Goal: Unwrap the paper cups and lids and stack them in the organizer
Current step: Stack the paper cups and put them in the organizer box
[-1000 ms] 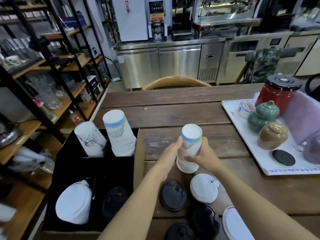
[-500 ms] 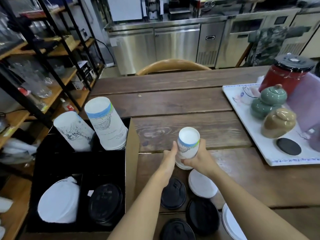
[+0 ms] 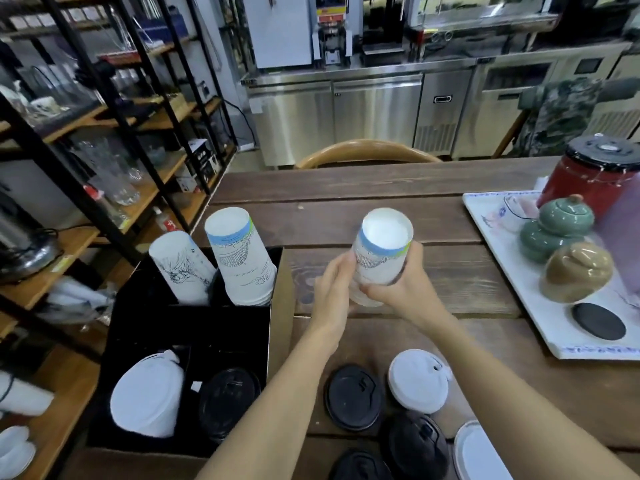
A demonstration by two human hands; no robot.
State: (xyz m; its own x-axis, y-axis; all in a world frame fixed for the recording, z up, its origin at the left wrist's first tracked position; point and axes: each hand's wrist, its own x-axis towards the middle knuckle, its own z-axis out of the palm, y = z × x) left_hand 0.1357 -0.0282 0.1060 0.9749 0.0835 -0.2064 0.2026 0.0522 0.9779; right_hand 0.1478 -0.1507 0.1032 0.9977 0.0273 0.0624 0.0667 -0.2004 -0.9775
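Above the wooden table point(image 3: 363, 188), cup stack point(image 3: 379, 254) clamped by right hand point(image 3: 401, 289) fingers, left hand point(image 3: 332, 289) cupping it

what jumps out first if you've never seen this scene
Both hands, left hand and right hand, hold a stack of paper cups upside down over the middle of the wooden table. To the left, the black organizer holds two more cup stacks; loose lids lie nearest the camera.

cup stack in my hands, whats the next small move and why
Probably carry the cup stack, held by the left hand and right hand, left to the organizer and nest it onto the matching blue-banded stack there.
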